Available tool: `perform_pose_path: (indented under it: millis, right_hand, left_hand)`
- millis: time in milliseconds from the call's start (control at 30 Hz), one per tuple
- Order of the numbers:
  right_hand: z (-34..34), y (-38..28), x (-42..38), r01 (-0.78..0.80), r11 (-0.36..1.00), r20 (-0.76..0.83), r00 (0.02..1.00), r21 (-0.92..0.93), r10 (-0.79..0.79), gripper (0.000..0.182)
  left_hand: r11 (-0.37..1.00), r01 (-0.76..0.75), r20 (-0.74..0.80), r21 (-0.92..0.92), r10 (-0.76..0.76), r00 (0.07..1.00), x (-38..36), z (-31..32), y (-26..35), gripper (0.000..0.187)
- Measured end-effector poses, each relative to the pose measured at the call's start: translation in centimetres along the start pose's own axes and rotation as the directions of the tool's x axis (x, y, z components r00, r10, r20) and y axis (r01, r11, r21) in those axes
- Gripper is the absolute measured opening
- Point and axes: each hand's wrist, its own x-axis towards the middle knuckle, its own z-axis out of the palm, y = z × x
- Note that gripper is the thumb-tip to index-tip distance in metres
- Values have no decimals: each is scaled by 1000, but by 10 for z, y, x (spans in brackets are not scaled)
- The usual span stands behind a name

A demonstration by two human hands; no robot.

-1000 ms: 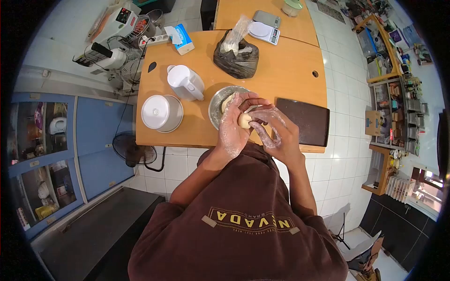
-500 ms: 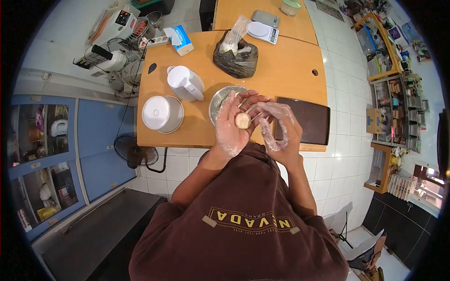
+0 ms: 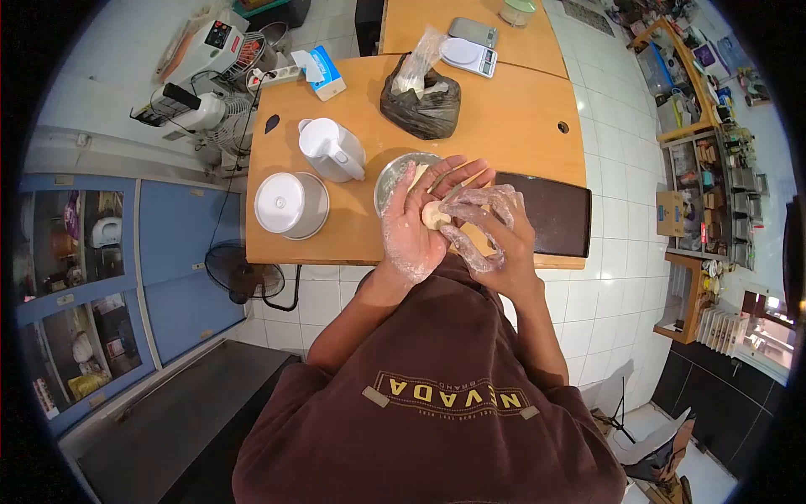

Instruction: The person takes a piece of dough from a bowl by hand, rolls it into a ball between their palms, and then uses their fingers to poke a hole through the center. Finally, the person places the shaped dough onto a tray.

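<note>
My left hand (image 3: 413,235) is held palm up above the table's front edge, fingers stretched out, with white flour on the skin. A small pale dough ball (image 3: 434,216) rests on that palm near the base of the fingers. From the right, my right hand (image 3: 499,231) closes thumb and fingertips on the ball; it is floury too. Behind the hands, a metal bowl (image 3: 388,181) with white flour inside is partly hidden by my left hand. Under and beyond my right hand lies a dark baking tray (image 3: 558,217).
On the wooden table (image 3: 512,126) stand a white lidded tub (image 3: 290,206), a white jug (image 3: 330,149), a black plastic bag (image 3: 420,109), a blue tissue box (image 3: 326,74) and a white kitchen scale (image 3: 470,56). A black fan (image 3: 239,269) is at the left.
My right hand has moved left, and its thumb and fingertips now reach the dough ball. The fingers of my left hand have straightened and lie flatter.
</note>
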Motion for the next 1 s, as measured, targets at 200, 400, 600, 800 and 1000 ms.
perform_pose_path:
  millis: [200,400,600,800,1000]
  right_hand:
    - [-3,2,-1,-16,1000,58,998,-23,17,34]
    - [-11,-1,4,17,996,127,992,-82,-7,33]
    - [-13,1,3,30,994,133,991,-105,-16,34]
    - [-10,4,3,39,993,179,984,-110,-19,40]
    - [-11,3,4,-21,990,247,967,-140,56,41]
  left_hand:
    - [996,-24,-27,83,26,999,-3,1,-2,63]
    - [955,-100,-26,280,112,993,-3,0,-8,60]
    - [934,-139,-3,329,149,989,-3,1,-13,58]
    - [927,-98,-34,362,119,992,-4,-3,-11,58]
    - [930,-60,-87,363,98,991,-4,-4,-9,57]
